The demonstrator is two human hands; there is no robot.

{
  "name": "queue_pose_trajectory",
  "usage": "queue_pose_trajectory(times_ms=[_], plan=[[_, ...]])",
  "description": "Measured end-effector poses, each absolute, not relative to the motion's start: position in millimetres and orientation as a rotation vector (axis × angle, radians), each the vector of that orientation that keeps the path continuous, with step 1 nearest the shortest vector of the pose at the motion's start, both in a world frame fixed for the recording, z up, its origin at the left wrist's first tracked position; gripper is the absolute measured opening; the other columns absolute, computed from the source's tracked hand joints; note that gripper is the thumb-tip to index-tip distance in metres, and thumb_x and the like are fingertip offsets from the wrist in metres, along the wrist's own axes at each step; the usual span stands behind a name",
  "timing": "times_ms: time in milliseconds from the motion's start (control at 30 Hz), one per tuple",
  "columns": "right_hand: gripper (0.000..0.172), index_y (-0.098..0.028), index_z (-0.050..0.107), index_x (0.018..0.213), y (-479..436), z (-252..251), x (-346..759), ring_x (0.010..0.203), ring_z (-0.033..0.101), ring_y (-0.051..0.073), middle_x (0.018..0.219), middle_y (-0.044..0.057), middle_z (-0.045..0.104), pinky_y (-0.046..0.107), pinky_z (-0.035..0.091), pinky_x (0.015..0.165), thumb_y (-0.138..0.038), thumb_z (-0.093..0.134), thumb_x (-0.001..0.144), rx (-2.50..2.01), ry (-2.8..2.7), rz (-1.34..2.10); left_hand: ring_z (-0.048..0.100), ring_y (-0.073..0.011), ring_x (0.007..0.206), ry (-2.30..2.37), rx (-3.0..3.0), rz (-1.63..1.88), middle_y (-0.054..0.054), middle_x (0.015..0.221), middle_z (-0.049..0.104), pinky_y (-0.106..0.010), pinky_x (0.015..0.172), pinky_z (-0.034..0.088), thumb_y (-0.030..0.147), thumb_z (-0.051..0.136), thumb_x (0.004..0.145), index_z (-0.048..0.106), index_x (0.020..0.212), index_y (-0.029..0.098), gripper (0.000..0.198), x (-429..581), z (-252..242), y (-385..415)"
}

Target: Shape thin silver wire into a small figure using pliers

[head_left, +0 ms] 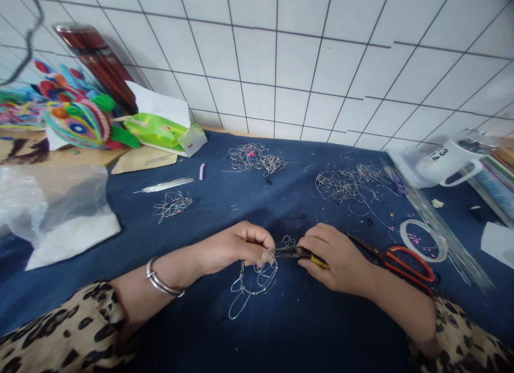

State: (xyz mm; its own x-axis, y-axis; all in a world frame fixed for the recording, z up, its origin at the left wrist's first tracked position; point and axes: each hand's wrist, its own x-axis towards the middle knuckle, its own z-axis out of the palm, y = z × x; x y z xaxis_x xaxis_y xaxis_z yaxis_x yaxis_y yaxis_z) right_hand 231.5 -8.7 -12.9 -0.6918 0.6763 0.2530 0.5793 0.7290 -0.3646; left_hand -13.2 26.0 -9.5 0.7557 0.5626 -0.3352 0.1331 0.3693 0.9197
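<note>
My left hand (244, 244) pinches a looped silver wire piece (257, 291) between thumb and fingers, and its loops hang below the fingertips. In my right hand (331, 255) are dark pliers (289, 252) with yellow on the handle, held level. Their jaws point left and meet the wire at my left fingertips. A small curl of wire (288, 240) lies just behind the pliers. Right of my right hand, scissors (409, 260) with red handles rest on the dark blue cloth (313, 330).
Wire tangles (343, 183) lie farther back, with straight wires (450, 234) and a round dish (423, 240) of pink beads at right. A white mug (450, 161) stands behind. At left are a plastic bag (68, 218), a green packet (164, 132) and a red flask (98, 62).
</note>
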Motion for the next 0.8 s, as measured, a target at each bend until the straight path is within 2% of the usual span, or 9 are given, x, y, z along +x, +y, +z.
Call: queue_pose_trajectory(times_ms=[367, 567, 800], plan=[[0.020, -0.015, 0.055, 0.099, -11, -15, 231, 0.077, 0.048, 0.016, 0.085, 0.006, 0.056, 0.033, 0.042, 0.073, -0.027, 0.045, 0.086, -0.963, -2.623, 0.159, 0.035, -0.0045, 0.044, 0.691, 1.213, 0.294, 0.004, 0.053, 0.052, -0.019, 0.043, 0.024, 0.016, 0.060, 0.074, 0.064, 0.069, 0.012, 0.008, -12, -7, 26], [0.019, -0.016, 0.055, 0.098, -14, -20, 229, 0.077, 0.052, 0.015, 0.084, 0.005, 0.058, 0.028, 0.044, 0.069, -0.028, 0.045, 0.087, -1.053, -2.557, 0.293, 0.035, -0.0048, 0.046, 0.681, 1.246, 0.336, 0.004, 0.053, 0.049, -0.019, 0.045, 0.026, 0.020, 0.061, 0.078, 0.062, 0.069, 0.011, 0.013, -12, -8, 26], [0.020, -0.016, 0.056, 0.097, -14, -18, 228, 0.072, 0.052, 0.013, 0.081, 0.003, 0.058, 0.025, 0.043, 0.067, -0.030, 0.047, 0.086, -1.115, -2.476, 0.543, 0.045, -0.0064, 0.056, 0.686, 1.248, 0.400, 0.002, 0.063, 0.055, -0.019, 0.055, 0.035, 0.018, 0.061, 0.078, 0.062, 0.074, 0.011, 0.008, -12, -10, 24]])
